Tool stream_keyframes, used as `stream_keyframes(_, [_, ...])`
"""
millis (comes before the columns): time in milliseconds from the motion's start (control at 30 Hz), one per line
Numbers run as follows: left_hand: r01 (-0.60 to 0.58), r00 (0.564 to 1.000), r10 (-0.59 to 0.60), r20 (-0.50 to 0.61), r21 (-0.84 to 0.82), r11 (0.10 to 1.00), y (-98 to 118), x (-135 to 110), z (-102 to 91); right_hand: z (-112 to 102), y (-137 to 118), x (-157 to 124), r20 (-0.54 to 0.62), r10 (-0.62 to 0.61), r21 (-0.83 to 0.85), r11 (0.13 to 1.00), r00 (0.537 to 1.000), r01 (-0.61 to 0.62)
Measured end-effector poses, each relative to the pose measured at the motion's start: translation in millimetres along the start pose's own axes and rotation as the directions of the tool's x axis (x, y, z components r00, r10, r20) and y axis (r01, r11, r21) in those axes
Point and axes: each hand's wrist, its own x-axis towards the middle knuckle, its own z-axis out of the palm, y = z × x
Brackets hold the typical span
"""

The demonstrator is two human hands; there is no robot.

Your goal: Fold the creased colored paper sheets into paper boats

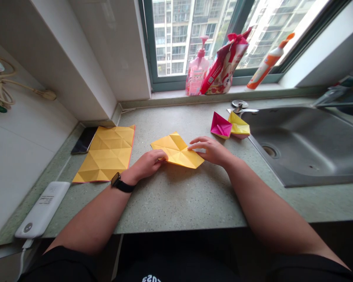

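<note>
A square of yellow paper (178, 150) with fold creases lies on the counter between my hands. My left hand (151, 162), below a black watch (122, 183), pinches its left edge between thumb and fingers. At the paper's right side, my right hand (210, 150) has its thumb and fingers closed on the edge. Left of my hands lies a larger stack of creased yellow paper (107, 152) with a red underside showing at its rim. Two folded paper boats, one magenta (220, 125) and one yellow (239, 125), stand beyond my right hand.
A steel sink (297, 156) is set into the counter (182, 203) at right. A white power bank (44, 209) and a dark phone (84, 140) lie at left. On the windowsill stand a pink pump bottle (197, 70), a red bag (225, 64) and an orange-white bottle (267, 64).
</note>
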Motion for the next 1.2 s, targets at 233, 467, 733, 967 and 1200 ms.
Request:
stream_keyframes(233, [-0.019, 0.998, 0.022, 0.053, -0.063, 0.998, -2.6, -2.9, -6.1, 9.7, -5.5, 3.4, 0.022, -0.001, 0.032, 0.999, 1.000, 0.000])
stream_keyframes(467, [-0.021, 0.999, 0.023, -0.023, 0.072, 0.997, -6.8, -0.3, -1.9, 12.8, -8.0, 3.7, 0.014, 0.024, 0.030, 0.999, 1.000, -0.025])
stream_keyframes(733, [0.084, 0.993, -0.070, -0.099, 0.144, 0.986, -11.0, 2.4, -2.9, 12.2, -8.9, 4.2, 0.020, 0.062, 0.016, 0.998, 0.998, -0.062])
stream_keyframes(967, [0.153, 0.972, -0.147, -0.183, 0.019, 0.988, -13.3, 3.4, -2.2, 10.9, -11.9, 6.0, 0.016, 0.091, 0.090, 0.992, 0.996, -0.092])
stream_keyframes(1200, [0.260, 0.947, -0.231, -0.223, 0.112, 0.959, -16.4, 2.7, 3.4, 9.7, -17.5, 7.7, 0.045, 0.207, 0.115, 0.971, 0.977, -0.211])
